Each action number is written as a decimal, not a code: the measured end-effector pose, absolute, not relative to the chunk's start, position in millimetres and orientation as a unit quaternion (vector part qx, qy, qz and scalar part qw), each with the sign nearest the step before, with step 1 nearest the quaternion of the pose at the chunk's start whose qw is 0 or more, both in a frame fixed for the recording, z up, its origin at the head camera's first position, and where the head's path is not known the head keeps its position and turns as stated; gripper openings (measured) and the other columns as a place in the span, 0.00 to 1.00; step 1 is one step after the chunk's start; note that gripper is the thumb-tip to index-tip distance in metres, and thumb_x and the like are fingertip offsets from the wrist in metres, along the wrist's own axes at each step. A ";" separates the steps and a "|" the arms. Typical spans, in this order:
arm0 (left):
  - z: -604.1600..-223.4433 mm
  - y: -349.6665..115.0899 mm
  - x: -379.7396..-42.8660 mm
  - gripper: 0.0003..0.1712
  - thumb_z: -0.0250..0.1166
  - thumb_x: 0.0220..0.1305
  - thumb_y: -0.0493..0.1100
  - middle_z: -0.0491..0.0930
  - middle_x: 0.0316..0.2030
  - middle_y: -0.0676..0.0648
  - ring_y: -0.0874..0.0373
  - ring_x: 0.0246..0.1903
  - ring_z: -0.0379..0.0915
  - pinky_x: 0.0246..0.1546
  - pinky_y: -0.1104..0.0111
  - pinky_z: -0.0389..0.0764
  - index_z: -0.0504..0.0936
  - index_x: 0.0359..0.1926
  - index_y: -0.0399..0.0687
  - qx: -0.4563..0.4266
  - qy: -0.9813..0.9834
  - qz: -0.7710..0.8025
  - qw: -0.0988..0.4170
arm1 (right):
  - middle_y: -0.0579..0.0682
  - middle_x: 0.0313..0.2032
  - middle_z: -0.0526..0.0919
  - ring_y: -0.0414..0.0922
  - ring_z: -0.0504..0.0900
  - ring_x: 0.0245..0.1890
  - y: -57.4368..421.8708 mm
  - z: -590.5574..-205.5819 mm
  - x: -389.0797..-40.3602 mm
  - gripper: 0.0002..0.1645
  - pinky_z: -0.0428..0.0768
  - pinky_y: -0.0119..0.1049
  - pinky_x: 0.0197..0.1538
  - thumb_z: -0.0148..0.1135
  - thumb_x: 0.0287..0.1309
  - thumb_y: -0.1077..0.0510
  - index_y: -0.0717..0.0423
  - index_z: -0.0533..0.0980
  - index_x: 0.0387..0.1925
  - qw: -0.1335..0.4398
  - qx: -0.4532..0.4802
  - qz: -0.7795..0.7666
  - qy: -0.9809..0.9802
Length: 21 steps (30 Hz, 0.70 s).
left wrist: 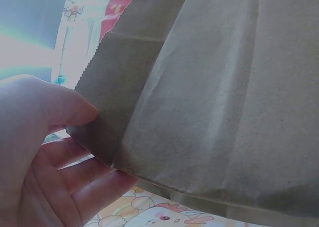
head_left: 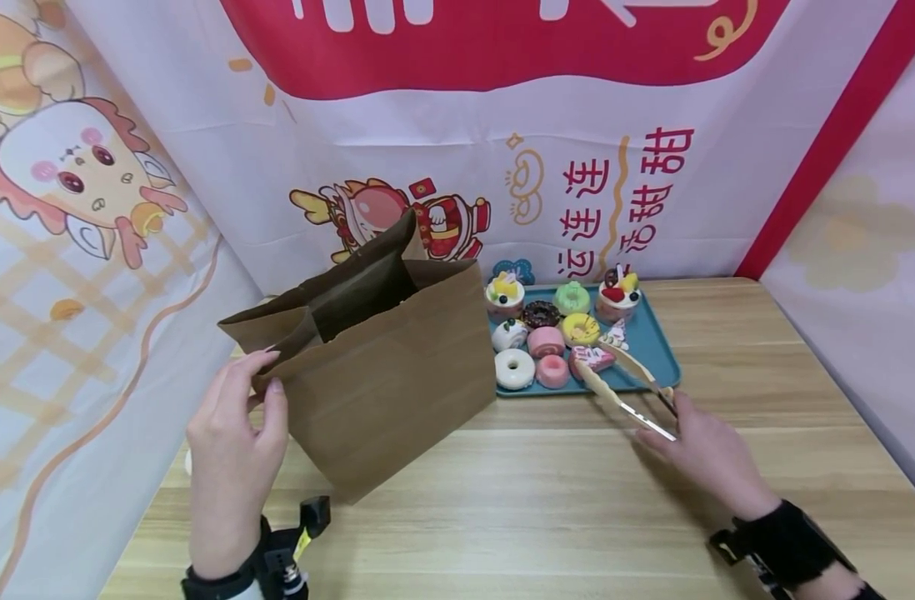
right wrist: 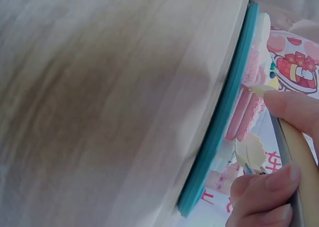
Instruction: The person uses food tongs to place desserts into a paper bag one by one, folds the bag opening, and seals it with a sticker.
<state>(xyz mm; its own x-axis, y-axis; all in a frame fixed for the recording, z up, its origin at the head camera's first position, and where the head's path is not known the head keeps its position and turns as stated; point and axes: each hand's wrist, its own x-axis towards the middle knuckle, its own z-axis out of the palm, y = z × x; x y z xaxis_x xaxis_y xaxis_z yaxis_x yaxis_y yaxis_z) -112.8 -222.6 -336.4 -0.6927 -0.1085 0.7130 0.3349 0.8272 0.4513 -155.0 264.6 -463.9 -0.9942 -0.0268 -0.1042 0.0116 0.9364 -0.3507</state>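
Note:
A brown paper bag [head_left: 390, 375] stands tilted on the table, its mouth open. My left hand [head_left: 236, 425] pinches the bag's near-left top edge; in the left wrist view, the thumb lies on the paper [left wrist: 209, 97] and the fingers are behind it. Tongs with cream-coloured tips [head_left: 600, 385] are held in my right hand [head_left: 712, 454]. Their spread tips sit on either side of a pink cake slice [head_left: 594, 357] at the front of a blue tray [head_left: 656, 342]. Whether both tips touch the slice, I cannot tell.
Several toy sweets share the tray, among them a white doughnut [head_left: 500, 377], a yellow doughnut [head_left: 580, 318], a green one [head_left: 572, 290] and a fruit-topped cup [head_left: 617, 307]. Printed cloth [head_left: 427, 125] hangs behind the wooden table [head_left: 547, 508].

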 end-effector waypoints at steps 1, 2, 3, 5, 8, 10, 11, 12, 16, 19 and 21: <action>-336.5 -222.7 -112.8 0.16 0.55 0.64 0.30 0.81 0.50 0.35 0.46 0.45 0.77 0.47 0.95 0.65 0.80 0.51 0.33 -0.065 -0.874 -0.287 0.387 | 0.67 0.35 0.80 0.53 0.78 0.28 264.9 -462.9 -154.7 0.54 0.75 0.45 0.24 0.62 0.56 0.31 0.74 0.61 0.61 0.053 -0.004 -0.178 0.983; -336.6 -222.6 -112.8 0.16 0.56 0.64 0.30 0.81 0.50 0.35 0.46 0.45 0.77 0.47 0.95 0.65 0.80 0.51 0.34 -0.065 -0.873 -0.287 0.389 | 0.67 0.35 0.80 0.53 0.78 0.28 265.4 -461.7 -154.4 0.54 0.74 0.45 0.24 0.61 0.56 0.31 0.74 0.61 0.61 0.052 -0.005 -0.179 0.983; -336.8 -222.3 -113.1 0.16 0.56 0.64 0.29 0.81 0.49 0.35 0.45 0.45 0.77 0.47 0.95 0.65 0.80 0.51 0.33 -0.067 -0.870 -0.289 0.393 | 0.65 0.33 0.80 0.52 0.77 0.27 265.8 -460.4 -154.4 0.55 0.73 0.43 0.24 0.60 0.56 0.30 0.74 0.60 0.62 0.053 -0.004 -0.181 0.982; -337.3 -221.9 -113.6 0.15 0.57 0.63 0.28 0.81 0.49 0.35 0.45 0.45 0.77 0.47 0.94 0.65 0.80 0.51 0.34 -0.069 -0.866 -0.290 0.401 | 0.61 0.29 0.78 0.50 0.74 0.24 266.6 -457.3 -154.0 0.54 0.69 0.40 0.22 0.60 0.57 0.30 0.73 0.60 0.61 0.052 -0.003 -0.188 0.981; -338.4 -221.4 -114.2 0.15 0.59 0.63 0.28 0.82 0.49 0.35 0.44 0.45 0.78 0.46 0.93 0.65 0.81 0.51 0.34 -0.072 -0.860 -0.290 0.413 | 0.54 0.25 0.73 0.46 0.70 0.22 266.8 -451.7 -154.3 0.52 0.64 0.35 0.22 0.59 0.57 0.29 0.71 0.62 0.59 0.050 -0.005 -0.200 0.978; -339.0 -221.6 -114.6 0.15 0.60 0.62 0.27 0.82 0.49 0.35 0.43 0.44 0.78 0.45 0.93 0.64 0.81 0.51 0.34 -0.072 -0.857 -0.290 0.419 | 0.52 0.24 0.71 0.45 0.69 0.22 266.1 -447.1 -155.7 0.50 0.63 0.34 0.22 0.58 0.56 0.28 0.69 0.63 0.57 0.048 -0.005 -0.207 0.977; -339.3 -221.7 -114.9 0.16 0.60 0.61 0.27 0.82 0.48 0.35 0.43 0.43 0.78 0.45 0.93 0.64 0.81 0.50 0.34 -0.072 -0.855 -0.291 0.423 | 0.51 0.24 0.71 0.45 0.69 0.22 265.8 -444.7 -156.9 0.49 0.63 0.34 0.22 0.58 0.56 0.27 0.68 0.64 0.55 0.045 -0.007 -0.208 0.977; -339.4 -222.0 -114.9 0.16 0.60 0.61 0.27 0.82 0.48 0.34 0.43 0.43 0.78 0.45 0.93 0.64 0.81 0.50 0.34 -0.071 -0.855 -0.290 0.424 | 0.51 0.25 0.71 0.45 0.69 0.22 265.3 -442.1 -158.3 0.49 0.63 0.34 0.22 0.57 0.56 0.26 0.67 0.64 0.54 0.045 -0.007 -0.208 0.977; -338.1 -222.6 -114.2 0.16 0.60 0.61 0.27 0.83 0.48 0.34 0.44 0.41 0.79 0.45 0.94 0.64 0.81 0.50 0.33 -0.068 -0.856 -0.289 0.423 | 0.53 0.27 0.71 0.45 0.69 0.23 263.6 -430.8 -165.0 0.50 0.63 0.34 0.23 0.57 0.55 0.25 0.67 0.65 0.53 0.034 -0.018 -0.211 0.977; -337.1 -222.7 -113.7 0.16 0.60 0.61 0.27 0.83 0.48 0.35 0.44 0.42 0.79 0.45 0.95 0.64 0.81 0.51 0.34 -0.067 -0.858 -0.289 0.419 | 0.55 0.30 0.72 0.46 0.70 0.25 262.8 -420.8 -170.3 0.51 0.63 0.34 0.24 0.58 0.56 0.27 0.70 0.63 0.57 0.032 -0.028 -0.209 0.977; -337.2 -223.2 -114.0 0.16 0.60 0.61 0.27 0.82 0.48 0.35 0.44 0.42 0.79 0.45 0.95 0.64 0.81 0.51 0.34 -0.068 -0.859 -0.291 0.417 | 0.59 0.33 0.74 0.48 0.71 0.27 262.3 -413.5 -173.7 0.54 0.64 0.34 0.24 0.58 0.57 0.28 0.72 0.61 0.61 0.036 -0.031 -0.210 0.977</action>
